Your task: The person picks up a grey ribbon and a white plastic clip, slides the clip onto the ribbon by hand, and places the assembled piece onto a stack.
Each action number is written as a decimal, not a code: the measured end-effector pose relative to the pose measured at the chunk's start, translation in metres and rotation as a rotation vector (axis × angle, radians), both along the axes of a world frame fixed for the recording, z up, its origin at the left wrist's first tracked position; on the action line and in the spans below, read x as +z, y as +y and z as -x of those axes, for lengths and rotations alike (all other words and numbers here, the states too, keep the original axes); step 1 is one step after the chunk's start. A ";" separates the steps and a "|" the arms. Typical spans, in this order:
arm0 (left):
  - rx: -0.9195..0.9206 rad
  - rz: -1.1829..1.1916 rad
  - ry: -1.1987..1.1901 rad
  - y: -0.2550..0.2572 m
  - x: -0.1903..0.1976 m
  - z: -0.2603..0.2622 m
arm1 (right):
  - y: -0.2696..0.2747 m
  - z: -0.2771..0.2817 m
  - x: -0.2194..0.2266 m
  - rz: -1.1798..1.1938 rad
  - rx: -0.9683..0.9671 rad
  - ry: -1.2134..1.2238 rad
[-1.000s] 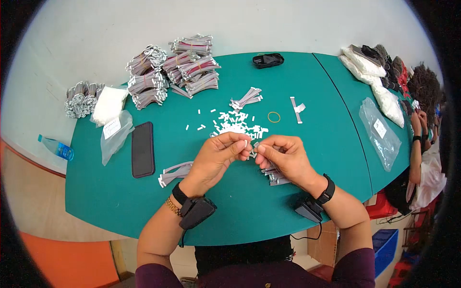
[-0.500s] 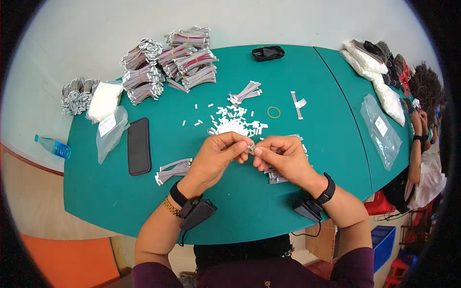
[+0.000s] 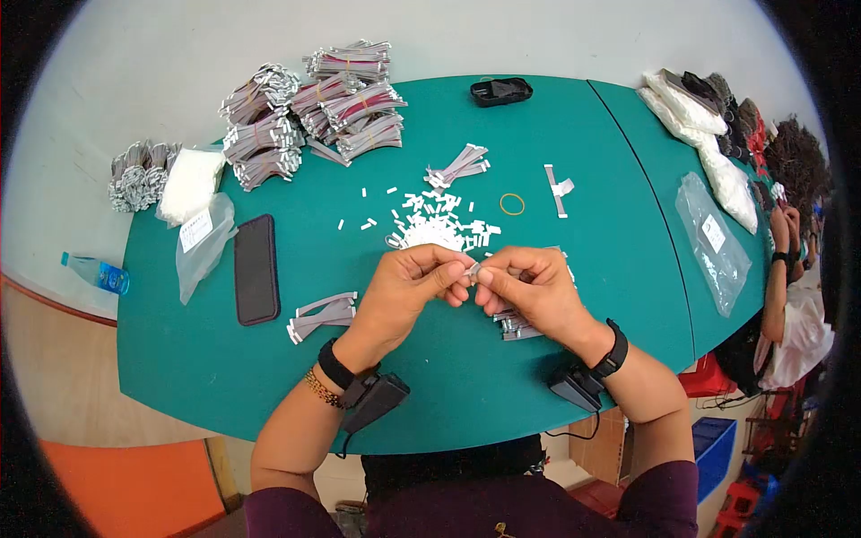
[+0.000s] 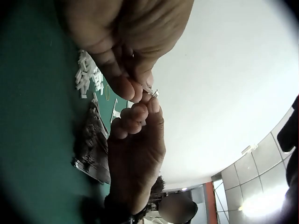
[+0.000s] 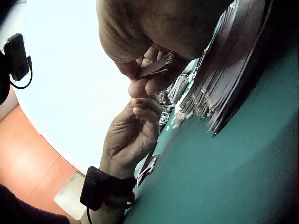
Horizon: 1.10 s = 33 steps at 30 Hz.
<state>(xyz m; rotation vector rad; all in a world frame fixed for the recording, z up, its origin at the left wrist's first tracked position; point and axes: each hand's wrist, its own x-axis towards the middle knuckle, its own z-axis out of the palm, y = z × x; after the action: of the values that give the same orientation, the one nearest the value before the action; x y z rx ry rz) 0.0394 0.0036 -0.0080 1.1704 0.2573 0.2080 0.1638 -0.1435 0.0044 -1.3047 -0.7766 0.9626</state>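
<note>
Both hands meet fingertip to fingertip over the green table (image 3: 448, 386). My left hand (image 3: 404, 291) pinches a small white piece (image 4: 147, 88) between thumb and forefinger. A short grey flat cable (image 5: 154, 69) is pinched in my right hand (image 3: 538, 291), its loose end lying under the palm in the right wrist view. The fingers hide most of where cable and white piece meet. Just beyond the hands lies a pile of small white pieces (image 3: 435, 231). Grey cables (image 3: 518, 326) lie partly beneath my right hand, and a few more cables (image 3: 323, 316) are left of my left hand.
A phone (image 3: 256, 269), plastic bag (image 3: 204, 247) and bundled cables (image 3: 359, 108) are at left. Farther back are a small cable group (image 3: 459, 167), rubber band (image 3: 512, 204), single cable (image 3: 556, 190) and black pouch (image 3: 500, 91). Another person's hands (image 3: 785, 229) show at far right.
The two hands have come together, closing the small gap between their fingertips. The table and its objects sit slightly higher and farther left in the head view.
</note>
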 end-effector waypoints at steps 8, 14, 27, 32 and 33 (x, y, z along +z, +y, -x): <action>0.045 -0.114 -0.008 -0.004 0.005 -0.002 | 0.001 -0.002 -0.001 0.011 -0.030 0.042; 0.066 -0.165 -0.017 -0.003 0.000 -0.003 | 0.001 -0.003 -0.001 0.000 -0.049 0.063; -0.006 0.104 0.006 0.001 0.002 -0.002 | 0.001 -0.004 -0.003 -0.002 -0.025 0.031; -0.011 0.104 0.011 0.000 0.002 -0.002 | 0.001 -0.002 0.000 0.031 0.006 -0.009; -0.010 0.093 0.015 0.000 0.002 -0.002 | 0.001 -0.002 0.000 0.032 0.019 -0.025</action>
<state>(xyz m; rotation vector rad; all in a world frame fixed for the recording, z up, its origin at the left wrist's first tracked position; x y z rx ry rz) 0.0417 0.0039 -0.0062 1.0813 0.2717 0.1772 0.1659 -0.1424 0.0042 -1.3416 -0.7963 0.9790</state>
